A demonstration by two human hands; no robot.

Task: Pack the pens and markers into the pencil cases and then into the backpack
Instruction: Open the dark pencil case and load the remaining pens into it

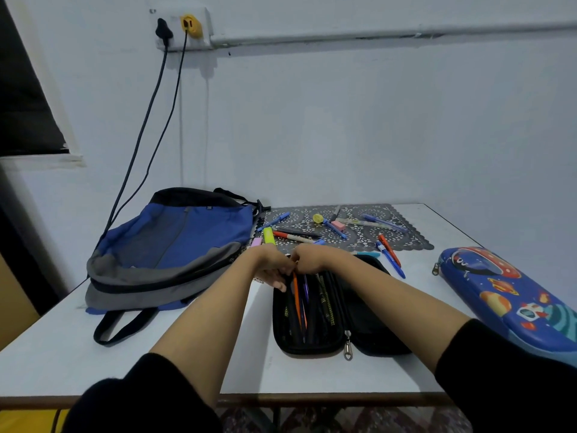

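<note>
- Left hand [271,271] and right hand [309,260] curled together at far end of open black pencil case [368,323] on desk [187,354]; grip unclear.
- Risk of pens [297,300] slipping out if pushed crooked.

The white rectangular tabletop [93,354] stands against a pale wall. A blue and grey fabric backpack [175,245] lies flat on its left part, one black strap looping toward the front edge. A black zip-up fabric pencil case [368,323] lies open in the middle. A blue hard-shell pencil case [505,295] printed with rockets and planets lies at the right. A dark lace-patterned mat [374,237] lies along the far edge. An orange pen [388,248] and a blue pen [392,260] lie side by side across its near border, and a pink highlighter [256,242] lies beside the backpack.
</note>
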